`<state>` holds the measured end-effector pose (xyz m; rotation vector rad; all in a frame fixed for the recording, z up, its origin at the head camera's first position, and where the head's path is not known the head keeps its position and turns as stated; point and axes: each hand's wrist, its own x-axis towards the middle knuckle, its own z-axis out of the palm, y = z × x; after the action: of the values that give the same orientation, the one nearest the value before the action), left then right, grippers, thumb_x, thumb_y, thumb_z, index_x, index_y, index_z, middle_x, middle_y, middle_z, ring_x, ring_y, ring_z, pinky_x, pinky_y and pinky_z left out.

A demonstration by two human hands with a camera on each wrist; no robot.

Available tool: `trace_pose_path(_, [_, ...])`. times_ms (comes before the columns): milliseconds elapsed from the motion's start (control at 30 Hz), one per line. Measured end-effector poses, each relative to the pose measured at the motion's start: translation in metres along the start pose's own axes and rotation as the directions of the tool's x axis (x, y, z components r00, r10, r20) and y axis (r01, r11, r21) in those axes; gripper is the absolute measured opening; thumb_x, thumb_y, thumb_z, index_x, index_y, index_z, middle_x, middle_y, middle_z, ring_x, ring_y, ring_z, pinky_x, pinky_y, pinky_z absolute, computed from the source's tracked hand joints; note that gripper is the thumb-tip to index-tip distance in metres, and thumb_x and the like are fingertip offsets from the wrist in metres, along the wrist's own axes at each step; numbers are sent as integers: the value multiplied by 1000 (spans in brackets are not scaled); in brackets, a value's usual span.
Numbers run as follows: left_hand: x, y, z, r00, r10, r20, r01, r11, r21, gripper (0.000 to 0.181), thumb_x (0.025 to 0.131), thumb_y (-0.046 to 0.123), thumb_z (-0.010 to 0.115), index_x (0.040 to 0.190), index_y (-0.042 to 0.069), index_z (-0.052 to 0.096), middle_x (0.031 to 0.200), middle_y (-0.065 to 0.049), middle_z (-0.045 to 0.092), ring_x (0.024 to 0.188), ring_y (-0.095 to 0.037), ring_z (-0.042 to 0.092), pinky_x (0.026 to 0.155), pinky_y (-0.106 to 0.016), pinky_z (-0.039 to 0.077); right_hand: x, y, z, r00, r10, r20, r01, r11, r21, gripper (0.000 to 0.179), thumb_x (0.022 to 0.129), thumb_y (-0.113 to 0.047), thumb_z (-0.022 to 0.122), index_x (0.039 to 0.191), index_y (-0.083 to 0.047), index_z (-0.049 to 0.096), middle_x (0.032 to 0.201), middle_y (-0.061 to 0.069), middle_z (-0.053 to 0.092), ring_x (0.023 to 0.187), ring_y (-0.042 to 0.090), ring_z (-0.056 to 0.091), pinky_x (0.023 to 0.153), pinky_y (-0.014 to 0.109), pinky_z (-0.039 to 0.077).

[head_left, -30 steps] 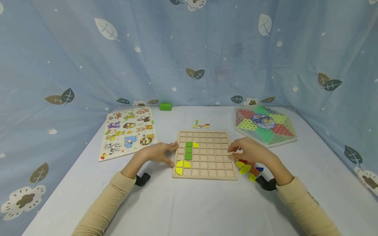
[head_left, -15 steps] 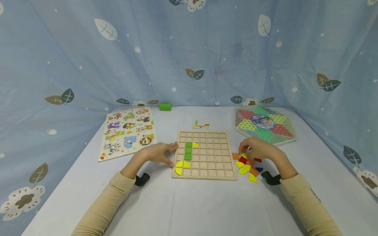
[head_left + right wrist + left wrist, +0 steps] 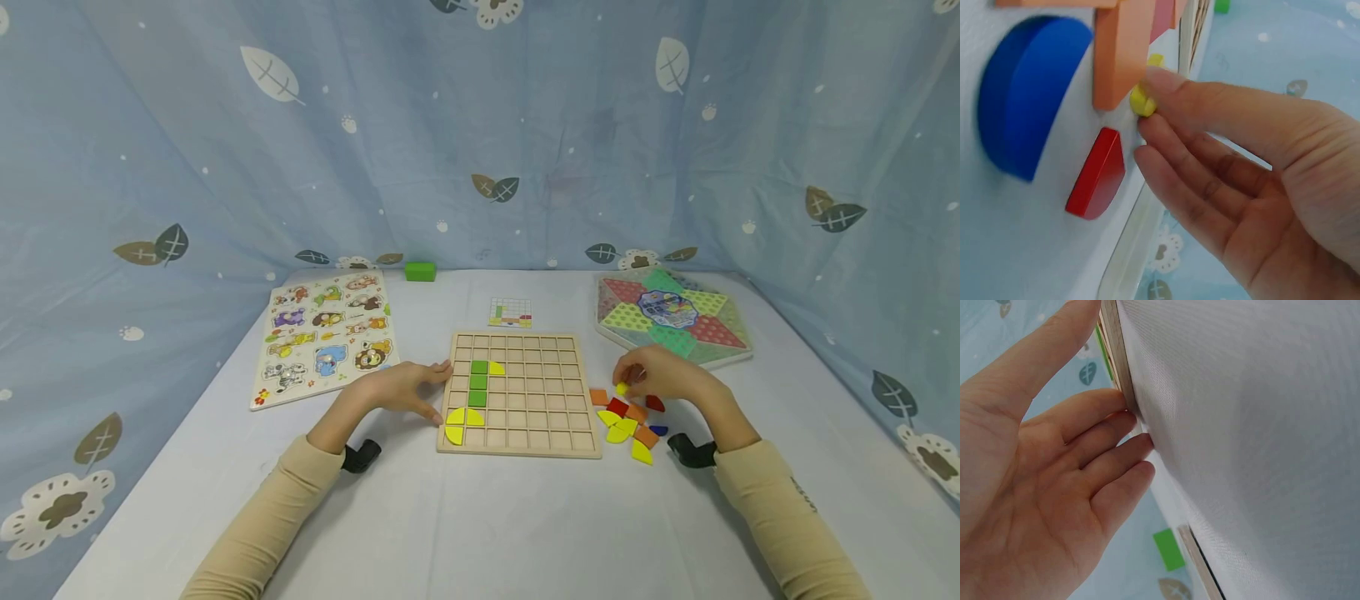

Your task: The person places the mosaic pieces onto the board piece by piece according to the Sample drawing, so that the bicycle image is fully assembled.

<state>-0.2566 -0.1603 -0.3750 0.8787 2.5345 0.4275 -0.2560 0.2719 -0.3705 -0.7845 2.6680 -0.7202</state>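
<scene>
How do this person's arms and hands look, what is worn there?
The left sleeve and right sleeve are long and beige; the right has a small dark marking. A rounded black piece shows at each wrist. The left hand and right hand wear no gloves.

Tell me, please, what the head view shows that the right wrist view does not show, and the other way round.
Only the head view shows the left grip at the left edge of the grid board, the animal puzzle, and the small pattern card behind the board.

Only the right wrist view shows the palm of the right grip.

Both show the right grip pinching a yellow piece, plus a blue piece, a red piece, an orange piece and the patterned curtain.
</scene>
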Motion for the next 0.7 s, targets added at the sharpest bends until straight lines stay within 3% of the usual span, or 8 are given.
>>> trace_pose_path(333, [1, 0, 0, 1000, -12, 0, 12, 1000, -7, 91, 80, 39, 77, 150, 4, 30, 156, -12, 22, 143, -28, 22, 114, -44, 22, -2, 6, -3, 1000, -11, 19, 10, 999, 49, 28, 79, 10, 68, 102, -6, 71, 102, 8, 66, 93, 29, 64, 73, 35, 57])
trace_pose_path(700, [1, 0, 0, 1000, -6, 3, 6, 1000, -2, 92, 80, 41, 76, 150, 3, 30, 156, -13, 23, 143, -30, 23, 114, -45, 23, 0, 11, -1, 1000, -20, -13, 20, 1000, 11, 17, 81, 0, 74, 97, -6, 71, 89, 1, 67, 80, 17, 60, 67, 27, 53])
